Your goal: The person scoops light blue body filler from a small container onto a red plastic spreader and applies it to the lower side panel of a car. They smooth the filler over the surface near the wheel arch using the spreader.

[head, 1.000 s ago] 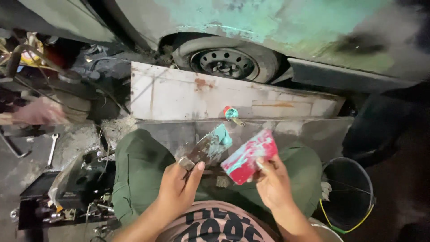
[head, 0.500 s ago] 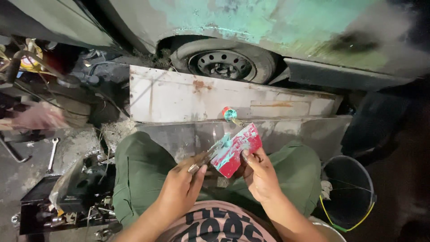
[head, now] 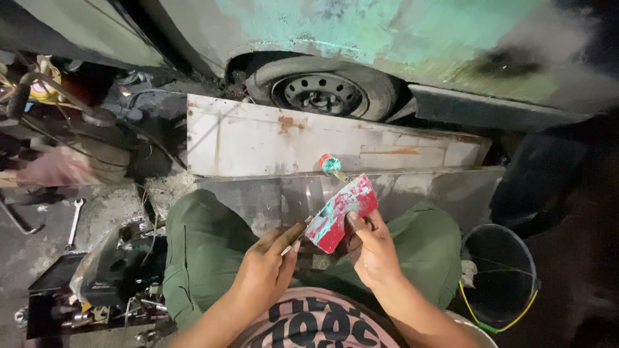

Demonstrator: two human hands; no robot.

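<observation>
The right hand (head: 374, 254) is closed on a red card (head: 340, 212), thumb pressed to its lower edge, fingers behind. The left hand (head: 267, 270) is pinched around a thin blade (head: 295, 237) whose tip is laid against the card's left edge. The card is held tilted above the lap, between green-trousered knees, and is smeared with teal paste. A metal panel (head: 271, 138) and a wheel (head: 320, 93) are seen beyond.

A worn car body (head: 387, 32) with patchy green paint fills the top, its black steel wheel (head: 320, 95) behind a rusty white metal panel (head: 258, 138). A spanner (head: 74, 222) lies on the concrete floor (head: 32, 251) at left, near a cluttered tool tray (head: 58, 296). A black bucket (head: 500, 274) stands at right.
</observation>
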